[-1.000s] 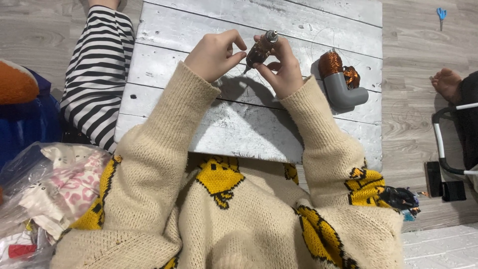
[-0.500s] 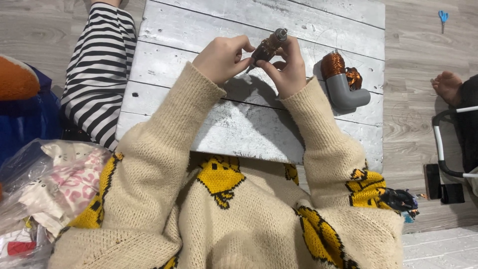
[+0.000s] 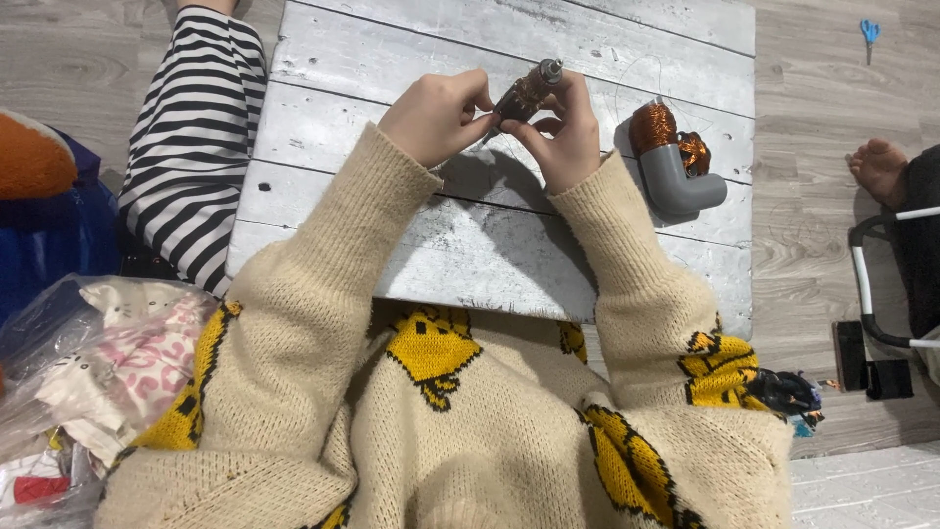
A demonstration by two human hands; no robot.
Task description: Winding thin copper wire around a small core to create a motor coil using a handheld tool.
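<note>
Gripping a small cylindrical part wound with copper wire (image 3: 527, 93) between both hands, a person in a cream knitted sweater works above a whitewashed plank board (image 3: 411, 245) laid on the floor. The left hand (image 3: 436, 118) pinches the lower end of the wound part with thumb and forefinger closed on it, while the right hand (image 3: 566, 132) cradles it from the other side, fingers curled round its body; the part's grey metal tip points up and away, tilted, clear of the board. Judging by this grip, the step in hand looks like handling the copper winding on the part, and any further move would seem to call for fine fingertip control and a steady hold, since thin wire slips and kinks easily. Just to the right on the board lies a grey plastic pipe elbow (image 3: 674, 176), its upper opening filled by a coil of copper wire (image 3: 652, 125), with a second, smaller copper bundle (image 3: 693, 152) touching its side; whether more lies inside the elbow cannot be told. At lower left a clear plastic bag (image 3: 93, 367) holds folded white and pink patterned cloth. A striped trouser leg (image 3: 191, 147) rests beside the board, and blue scissors (image 3: 869, 31) lie well apart on the floor at top right.
</note>
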